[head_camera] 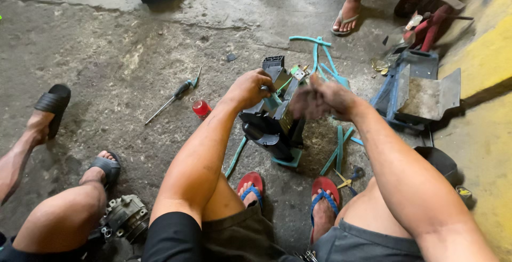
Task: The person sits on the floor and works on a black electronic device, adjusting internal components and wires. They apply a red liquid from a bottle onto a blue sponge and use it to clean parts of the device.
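Head view: left hand (250, 87) is closing its grip on the top of a black moulded plastic housing (272, 118), which is standing on the stained concrete floor (133, 54) between the person's red sandals. Right hand (320, 99) is hovering blurred beside the housing's upper right; its grip cannot be told. Teal wires (320, 54) are trailing behind, and a green-handled screwdriver (173, 97) and small red cap (201, 108) are lying to the left.

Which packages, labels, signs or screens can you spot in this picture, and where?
No screens or signs in view.
Small yellow label: floor at far right, print too small to tell.
Small red container: floor left of the left hand; no label visible.
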